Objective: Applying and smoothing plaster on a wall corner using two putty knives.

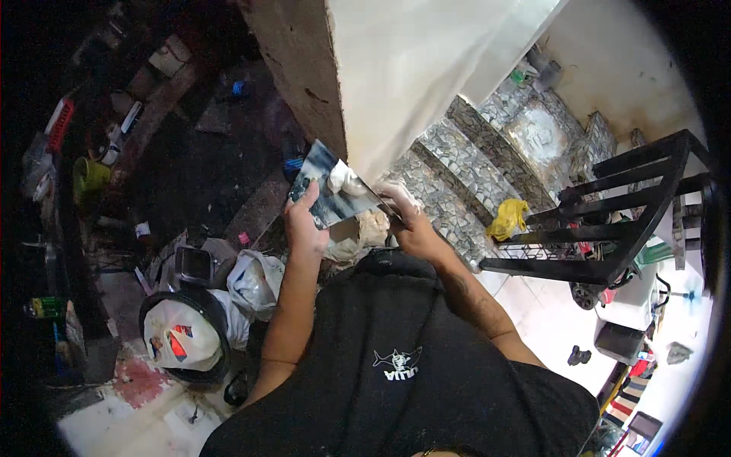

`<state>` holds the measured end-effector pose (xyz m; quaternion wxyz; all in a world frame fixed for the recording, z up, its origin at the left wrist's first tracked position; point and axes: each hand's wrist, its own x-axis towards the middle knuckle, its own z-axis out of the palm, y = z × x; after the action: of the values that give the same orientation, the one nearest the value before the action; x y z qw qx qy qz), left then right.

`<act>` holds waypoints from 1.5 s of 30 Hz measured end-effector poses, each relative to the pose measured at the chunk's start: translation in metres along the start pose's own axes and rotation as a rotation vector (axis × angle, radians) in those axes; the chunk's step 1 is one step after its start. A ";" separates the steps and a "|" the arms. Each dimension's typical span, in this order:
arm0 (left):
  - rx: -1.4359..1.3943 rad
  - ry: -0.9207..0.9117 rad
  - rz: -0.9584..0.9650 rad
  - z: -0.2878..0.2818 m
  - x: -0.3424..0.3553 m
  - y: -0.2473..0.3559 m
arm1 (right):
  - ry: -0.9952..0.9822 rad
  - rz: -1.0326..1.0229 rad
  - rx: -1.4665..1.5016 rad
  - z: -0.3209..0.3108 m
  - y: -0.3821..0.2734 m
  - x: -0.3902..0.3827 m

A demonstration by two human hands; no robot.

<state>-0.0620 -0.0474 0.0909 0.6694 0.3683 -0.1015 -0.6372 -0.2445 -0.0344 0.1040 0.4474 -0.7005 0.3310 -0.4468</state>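
Observation:
My left hand (307,217) grips the left edge of a flat, shiny grey plate (316,194), which carries a lump of white paste (343,179). My right hand (407,217), with white smears on its fingers, is closed at the plate's right edge; what it holds is partly hidden and I cannot make it out. Just beyond the plate rises the corner of a white wall (388,76) with a rough brown side face.
Mosaic-tiled steps (472,164) climb at right beside a black railing (571,266) and yellow bag (509,219). Below left are a black bucket with white contents (183,335) and plastic bags (255,282). A dark, cluttered area (99,175) lies at left.

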 end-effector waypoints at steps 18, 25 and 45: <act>0.623 -0.416 -0.507 0.055 0.144 -0.171 | -0.068 0.335 -0.737 -0.133 0.089 -0.002; 1.363 -0.359 -0.732 0.058 0.209 -0.262 | 0.109 0.670 -0.447 -0.134 0.203 -0.048; 0.365 -0.302 -0.569 0.092 0.117 -0.163 | 0.766 0.344 0.486 -0.180 0.048 -0.062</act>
<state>-0.2248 -0.1760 0.0150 0.3664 0.3968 -0.2047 -0.8163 -0.4376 -0.0587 0.0754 0.5114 -0.2959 0.4689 -0.6565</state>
